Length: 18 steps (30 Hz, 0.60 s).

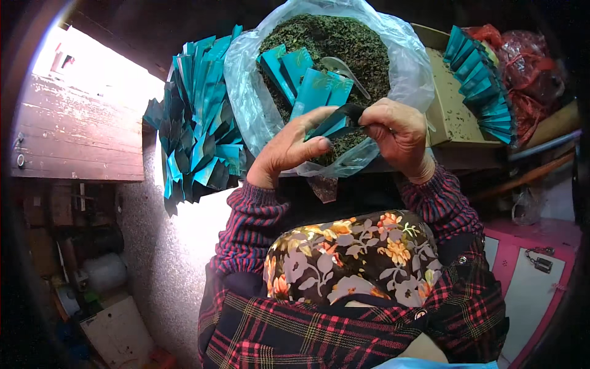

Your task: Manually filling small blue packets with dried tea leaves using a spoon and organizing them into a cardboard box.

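Observation:
Between my two hands is a small teal foil packet (335,123) with a dark end. My left hand (288,145) holds its body, the thumb at the near side. With bent fingers, my right hand (397,131) pinches the dark end. Both hands are over the near rim of a clear plastic bag (246,87) full of dried, dark green leaves, probably tea (322,34). Several teal packets (313,90) lie on the leaves, along with a translucent plastic scoop (345,69). The packet's contents are hidden.
Left of the bag stands a large bundle of teal packets (203,101). A shallow cardboard box (447,108) at right has leaf crumbs and a fanned row of packets (481,83). Beyond are red plastic bags (530,69). A wooden cabinet (78,131) is at far left.

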Motion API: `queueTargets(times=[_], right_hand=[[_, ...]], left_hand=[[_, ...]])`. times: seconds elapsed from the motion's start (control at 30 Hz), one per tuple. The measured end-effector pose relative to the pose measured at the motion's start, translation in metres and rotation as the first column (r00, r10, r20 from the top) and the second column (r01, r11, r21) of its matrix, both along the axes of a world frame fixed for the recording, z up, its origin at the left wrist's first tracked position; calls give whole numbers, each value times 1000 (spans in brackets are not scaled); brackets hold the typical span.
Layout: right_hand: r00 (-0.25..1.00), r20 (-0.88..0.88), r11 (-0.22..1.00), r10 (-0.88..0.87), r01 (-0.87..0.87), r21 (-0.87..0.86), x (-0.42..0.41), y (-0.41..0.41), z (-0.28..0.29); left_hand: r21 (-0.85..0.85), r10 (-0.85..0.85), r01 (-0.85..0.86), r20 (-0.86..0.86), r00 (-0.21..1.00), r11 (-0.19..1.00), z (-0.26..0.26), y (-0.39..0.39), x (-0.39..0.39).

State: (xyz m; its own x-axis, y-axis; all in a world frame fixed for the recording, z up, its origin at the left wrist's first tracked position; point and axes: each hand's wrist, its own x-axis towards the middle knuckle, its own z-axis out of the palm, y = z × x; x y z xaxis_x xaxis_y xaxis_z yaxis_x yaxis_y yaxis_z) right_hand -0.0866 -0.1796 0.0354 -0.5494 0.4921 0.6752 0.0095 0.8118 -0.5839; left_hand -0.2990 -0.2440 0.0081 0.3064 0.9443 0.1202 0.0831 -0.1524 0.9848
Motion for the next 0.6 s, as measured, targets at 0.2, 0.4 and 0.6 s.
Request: queueTargets(times=[0.2, 0.4, 0.6], right_hand=[[998, -59, 992, -6, -2, -125, 2, 8, -7], [997, 56, 981, -59, 68, -180, 0, 13, -3], [921, 143, 931, -362, 366, 3, -4, 51, -1]], left_hand=[[-170, -153, 191, 213, 965, 967, -14, 4, -1], [-141, 79, -50, 211, 974, 989, -17, 4, 4], [-92, 254, -237, 335, 908, 967, -26, 3, 1]])
